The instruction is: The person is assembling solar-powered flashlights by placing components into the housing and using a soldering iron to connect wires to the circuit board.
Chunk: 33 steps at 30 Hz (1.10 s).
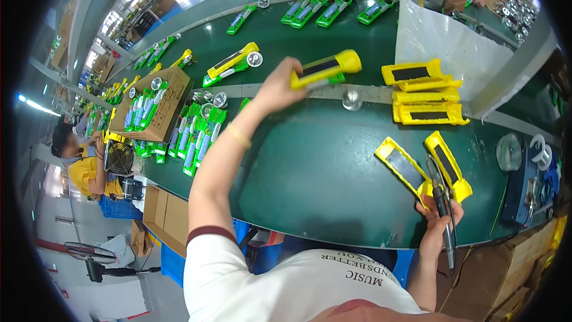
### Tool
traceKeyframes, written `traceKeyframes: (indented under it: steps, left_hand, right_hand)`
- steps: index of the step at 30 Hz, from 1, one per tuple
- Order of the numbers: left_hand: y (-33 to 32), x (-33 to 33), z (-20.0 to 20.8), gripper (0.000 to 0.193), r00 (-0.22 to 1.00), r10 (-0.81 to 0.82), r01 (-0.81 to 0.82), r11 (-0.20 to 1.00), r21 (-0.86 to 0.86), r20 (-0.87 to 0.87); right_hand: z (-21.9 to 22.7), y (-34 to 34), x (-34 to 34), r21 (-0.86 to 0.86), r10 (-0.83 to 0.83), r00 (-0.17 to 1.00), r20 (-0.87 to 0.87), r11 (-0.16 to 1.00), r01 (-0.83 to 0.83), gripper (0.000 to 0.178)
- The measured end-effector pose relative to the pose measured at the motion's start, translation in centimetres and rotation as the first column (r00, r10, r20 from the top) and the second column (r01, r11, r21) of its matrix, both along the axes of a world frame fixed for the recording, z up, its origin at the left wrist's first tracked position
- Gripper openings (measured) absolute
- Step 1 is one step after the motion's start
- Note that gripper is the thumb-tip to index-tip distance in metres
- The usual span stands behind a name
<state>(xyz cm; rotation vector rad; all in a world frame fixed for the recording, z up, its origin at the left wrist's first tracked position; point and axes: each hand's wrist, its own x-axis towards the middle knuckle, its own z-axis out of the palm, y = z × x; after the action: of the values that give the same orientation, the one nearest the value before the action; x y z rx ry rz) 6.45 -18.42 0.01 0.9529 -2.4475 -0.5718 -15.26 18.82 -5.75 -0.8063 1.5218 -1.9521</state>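
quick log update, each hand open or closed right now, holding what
Left hand: closed on a dark-panelled yellow casing.
Right hand: closed on a dark pen-shaped tool; anything else in its grip is unclear.

Just left of an open cardboard carton (pixel 168 210) is a blue crate (pixel 121 207). Above the carton, to its left, are a square black fan (pixel 119 158) and a person in yellow (pixel 84 174). A pedestal fan (pixel 89 253) shows to its lower left, a whitish plastic sheet (pixel 438 33) well apart, up and to its right.
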Motion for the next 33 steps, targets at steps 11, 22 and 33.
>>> traceKeyframes:
  steps: [11, 22, 33]
  left_hand:
    - [-24.1, -3.6, 0.8, 0.079, 0.938, 0.182, -0.193, 0.981, 0.008, 0.296]
    - [-28.4, -7.0, -3.3, 0.105, 0.852, 0.432, -0.451, 0.892, -0.005, 0.296]
    - [-13.3, 11.2, 9.6, 0.085, 0.821, 0.496, -0.344, 0.826, -0.447, 0.284]
  right_hand:
    - [-0.7, -0.5, 0.0, 0.150, -0.200, 0.980, 0.018, 0.969, 0.195, 0.058]
    - [-1.4, 0.6, -1.5, 0.348, -0.433, 0.844, 0.316, 0.881, 0.321, 0.048]
    - [-3.1, 0.4, -2.0, 0.099, -0.165, 0.985, 0.045, 0.982, 0.160, 0.059]
